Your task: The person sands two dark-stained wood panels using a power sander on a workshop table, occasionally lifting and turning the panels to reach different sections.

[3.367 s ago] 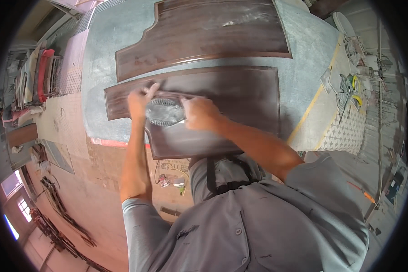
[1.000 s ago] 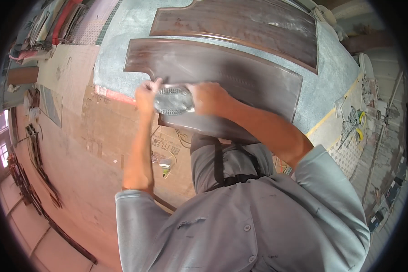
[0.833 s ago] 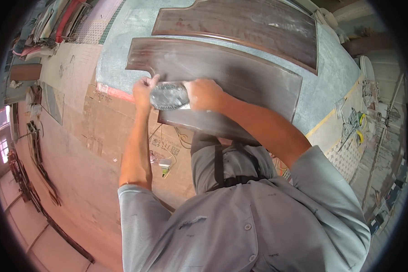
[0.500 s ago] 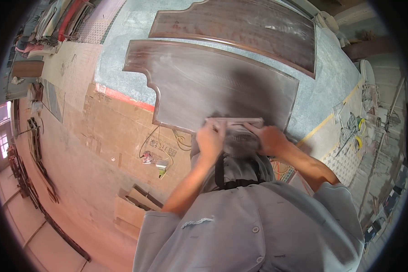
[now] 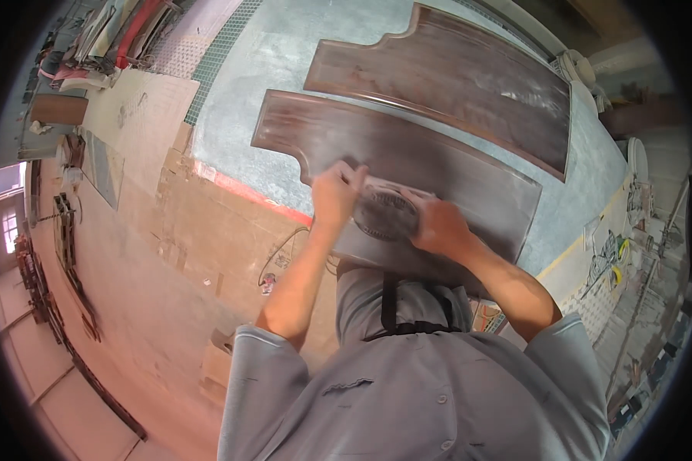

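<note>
Both of my hands grip a flat, pale-edged hand tool with a dark, ribbed oval middle (image 5: 386, 216); motion blurs it and its exact kind is unclear. My left hand (image 5: 334, 196) is closed on its left end, thumb near the top edge. At its right end, my right hand (image 5: 442, 224) is closed too, its fingers partly smeared. The tool lies over the nearer dark brown wooden panel (image 5: 469, 192), which has a moulded rim and a curved, stepped left corner. Farther off rests a second, similar brown panel (image 5: 446, 84), with whitish streaks on its face.
The panels lie on a pale blue-grey surface (image 5: 231, 131) with a red edge strip (image 5: 246, 196). Brown cardboard (image 5: 200, 238) covers floor to the left. Coiled cables (image 5: 611, 261) sit at right. Long dark strips (image 5: 69, 253) lie along the left side.
My hands and the tool have moved forward and left, from the near edge onto the nearer panel. The view has shifted, so both panels appear lower and farther right.
</note>
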`<state>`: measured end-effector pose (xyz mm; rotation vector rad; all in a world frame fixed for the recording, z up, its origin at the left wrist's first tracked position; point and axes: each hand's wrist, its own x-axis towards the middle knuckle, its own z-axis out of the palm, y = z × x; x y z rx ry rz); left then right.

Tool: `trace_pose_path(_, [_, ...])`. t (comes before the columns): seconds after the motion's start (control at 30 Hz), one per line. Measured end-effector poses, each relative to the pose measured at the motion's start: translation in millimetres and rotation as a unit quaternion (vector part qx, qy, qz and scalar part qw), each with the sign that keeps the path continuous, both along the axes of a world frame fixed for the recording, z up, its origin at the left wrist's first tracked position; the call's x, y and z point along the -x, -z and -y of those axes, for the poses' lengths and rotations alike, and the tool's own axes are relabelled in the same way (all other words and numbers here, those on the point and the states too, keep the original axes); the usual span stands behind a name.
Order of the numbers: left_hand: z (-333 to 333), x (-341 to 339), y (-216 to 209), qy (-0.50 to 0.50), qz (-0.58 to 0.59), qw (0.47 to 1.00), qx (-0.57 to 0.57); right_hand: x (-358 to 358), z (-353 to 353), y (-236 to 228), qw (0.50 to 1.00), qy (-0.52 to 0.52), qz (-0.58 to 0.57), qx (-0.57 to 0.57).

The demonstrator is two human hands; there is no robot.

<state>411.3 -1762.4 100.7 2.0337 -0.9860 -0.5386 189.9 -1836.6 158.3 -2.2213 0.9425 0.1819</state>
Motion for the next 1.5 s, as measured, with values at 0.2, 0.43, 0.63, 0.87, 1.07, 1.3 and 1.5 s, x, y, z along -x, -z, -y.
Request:
trace_pose_path(0.2, [54.7,-182.3,9.6,-0.033,0.002,0.999,0.002,-175.0,54.0,-10.6,0.998,-0.001,0.054,-0.041])
trace_pose_path(0.43, [95.9,-323.2,-1.5,-0.03,0.035,0.998,-0.042,-314.7,93.3,13.4,1.0,-0.024,0.011,0.001])
trace_pose_path(0.63, [104.5,-272.1,3.1,-0.014,0.01,0.999,-0.032,-258.2,94.9,23.4,0.999,-0.01,0.042,0.017])
trace_pose_path(0.87, [133.6,-47.7,12.2,0.101,0.03,0.992,-0.074,-28.6,78.5,12.7,0.989,0.082,0.122,-0.005])
trace_pose_path(1.07, [175.3,180.5,10.6,0.242,0.041,0.965,-0.092,188.0,64.9,18.0,0.982,0.181,0.049,-0.018])
trace_pose_path(1.3, [181.9,244.6,0.5,0.256,-0.035,0.965,-0.032,242.5,50.9,6.1,0.949,0.308,0.053,-0.033])
trace_pose_path(1.5, [183.2,73.6,1.4,0.156,0.017,0.986,-0.061,88.9,89.7,19.4,0.988,0.155,0.02,0.009])
